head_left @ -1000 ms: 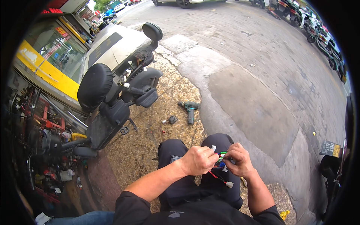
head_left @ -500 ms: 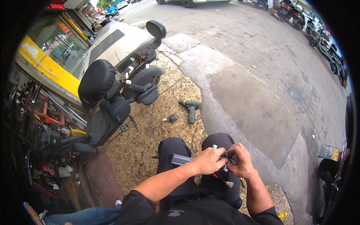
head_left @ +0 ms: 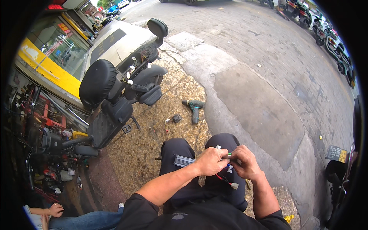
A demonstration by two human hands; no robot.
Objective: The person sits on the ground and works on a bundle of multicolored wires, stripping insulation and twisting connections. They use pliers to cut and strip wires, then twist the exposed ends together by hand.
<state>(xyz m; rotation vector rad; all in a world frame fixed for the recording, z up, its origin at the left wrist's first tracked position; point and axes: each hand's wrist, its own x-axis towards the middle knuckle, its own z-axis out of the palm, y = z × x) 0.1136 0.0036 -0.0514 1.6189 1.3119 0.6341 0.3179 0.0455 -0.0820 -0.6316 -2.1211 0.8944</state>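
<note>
Pinching thumbs to fingers on thin wires, left hand and right hand close together above the right thigh (cannot tell the exact contact behind the knuckles). Best to work in small movements, avoid tugging the red wire and pale connector, and steady the finned metal box on the left thigh.

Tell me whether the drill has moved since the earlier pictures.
No. The drill lies in the same place against the edge of the grey concrete; only the camera's view has shifted slightly.
</note>
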